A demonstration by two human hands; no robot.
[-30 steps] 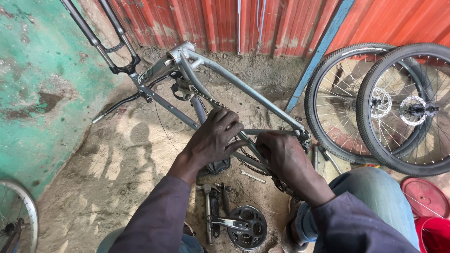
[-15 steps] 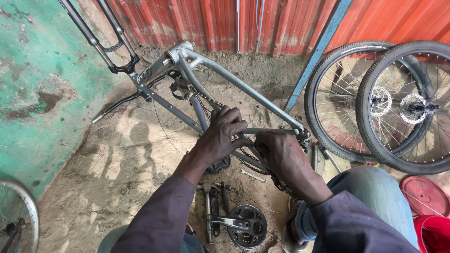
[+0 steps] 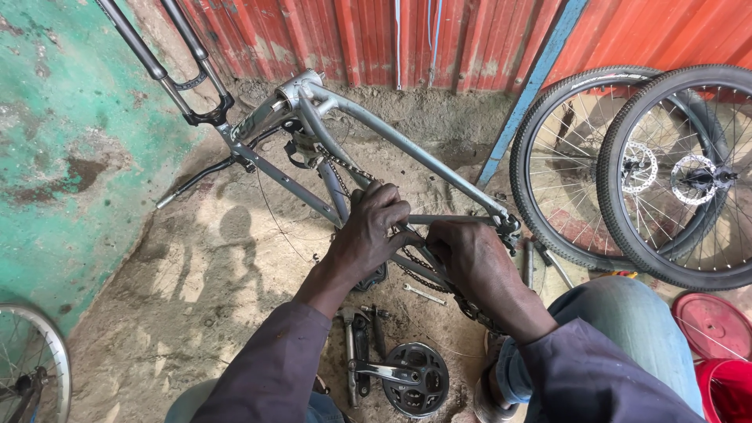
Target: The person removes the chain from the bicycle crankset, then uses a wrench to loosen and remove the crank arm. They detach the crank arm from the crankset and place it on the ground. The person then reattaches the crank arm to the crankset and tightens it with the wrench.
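A grey bicycle frame [image 3: 407,149] lies upside down on the sandy ground, its fork [image 3: 168,66] leaning toward the green wall. My left hand [image 3: 368,231] is closed around the frame's tubes near the bottom bracket, with the chain [image 3: 348,168] running just beyond my fingers. My right hand [image 3: 470,262] grips the lower stays and the chain there. What sits between my two hands is hidden by my fingers. A detached crankset with chainring [image 3: 411,376] lies on the ground in front of my knees.
Two bicycle wheels [image 3: 666,172] with disc rotors lean against the red corrugated wall at right. A red bucket and lid [image 3: 717,337] sit at the lower right. Another wheel rim [image 3: 31,368] shows at the lower left. A small wrench [image 3: 423,294] and loose parts lie on the sand.
My left hand has slid slightly right and down along the frame toward my right hand. The frame stays put.
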